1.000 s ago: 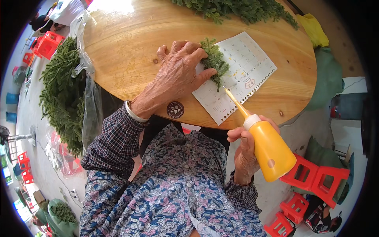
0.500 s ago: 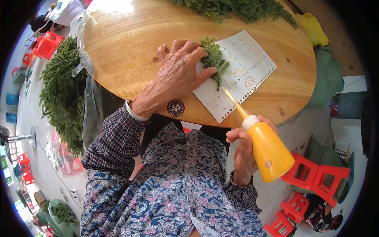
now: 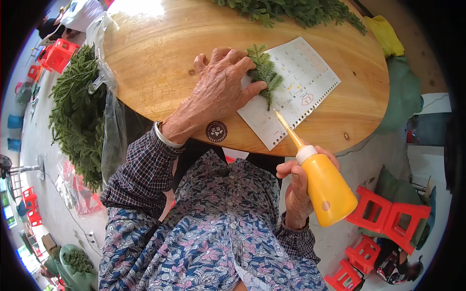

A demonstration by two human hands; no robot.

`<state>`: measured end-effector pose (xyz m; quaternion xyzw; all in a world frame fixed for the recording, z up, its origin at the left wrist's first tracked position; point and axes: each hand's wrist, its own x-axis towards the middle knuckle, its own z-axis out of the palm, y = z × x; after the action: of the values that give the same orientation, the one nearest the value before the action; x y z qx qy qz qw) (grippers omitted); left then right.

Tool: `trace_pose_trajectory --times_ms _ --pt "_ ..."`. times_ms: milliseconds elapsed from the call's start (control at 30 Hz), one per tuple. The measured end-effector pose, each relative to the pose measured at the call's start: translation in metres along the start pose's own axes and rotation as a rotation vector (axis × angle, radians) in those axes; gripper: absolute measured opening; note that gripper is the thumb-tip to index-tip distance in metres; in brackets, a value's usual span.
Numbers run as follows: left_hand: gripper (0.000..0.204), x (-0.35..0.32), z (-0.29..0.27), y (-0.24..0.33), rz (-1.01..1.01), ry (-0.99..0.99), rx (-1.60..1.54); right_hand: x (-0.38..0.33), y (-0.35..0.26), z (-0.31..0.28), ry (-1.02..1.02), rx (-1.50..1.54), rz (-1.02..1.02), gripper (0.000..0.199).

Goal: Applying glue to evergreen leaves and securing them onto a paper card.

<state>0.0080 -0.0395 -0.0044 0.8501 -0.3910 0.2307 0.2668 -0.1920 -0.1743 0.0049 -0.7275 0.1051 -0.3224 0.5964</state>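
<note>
A short green fir sprig (image 3: pixel 266 73) lies on a calendar sheet (image 3: pixel 310 65) on the wooden table. My left hand (image 3: pixel 219 82) holds the sprig's left side between thumb and fingers, its stem end toward me. Wrapped round a yellow squeeze bottle (image 3: pixel 328 189) with a white collar, my right hand (image 3: pixel 297 194) is closed at the table's front edge. The bottle is tilted, and its long narrow nozzle points up and left. The nozzle tip is just below and right of the stem end, apart from it by a small gap. Small yellow marks dot the sheet.
More fir branches (image 3: pixel 301 12) lie along the table's (image 3: pixel 160 63) far edge. A large heap of greenery (image 3: pixel 77 116) with clear plastic stands at the left. Red stools (image 3: pixel 383 213) stand at the lower right, and a yellow cloth (image 3: pixel 383 36) hangs by the far right edge.
The bottle's body has swung slightly left and down with my right hand. Its nozzle tip has shifted only a little. My left hand and the sprig look nearly unchanged.
</note>
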Motion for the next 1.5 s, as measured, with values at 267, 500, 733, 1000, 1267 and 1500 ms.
trace_pose_trajectory --times_ms 267,500,733,1000,1267,1500 --pt "0.040 -0.004 -0.003 0.001 -0.009 -0.009 -0.010 -0.010 0.001 0.000 -0.008 0.031 0.069 0.054" --pt "0.039 -0.001 0.005 0.005 -0.027 -0.035 0.020 -0.009 0.004 -0.001 0.038 0.043 0.021 0.054" --pt "0.028 -0.003 0.034 0.001 -0.081 0.029 0.038 0.004 0.028 -0.011 0.048 0.402 0.054 0.049" --pt "0.010 0.016 0.140 -0.001 -0.171 0.153 -0.023 0.136 0.114 -0.039 0.087 0.388 0.126 0.029" --pt "0.006 0.005 0.073 -0.060 -0.248 0.507 0.083 0.214 0.184 0.001 -0.199 0.706 0.412 0.041" --pt "0.008 -0.073 -0.078 -0.136 -0.386 0.834 0.407 0.211 0.172 0.005 -0.153 0.667 0.442 0.040"
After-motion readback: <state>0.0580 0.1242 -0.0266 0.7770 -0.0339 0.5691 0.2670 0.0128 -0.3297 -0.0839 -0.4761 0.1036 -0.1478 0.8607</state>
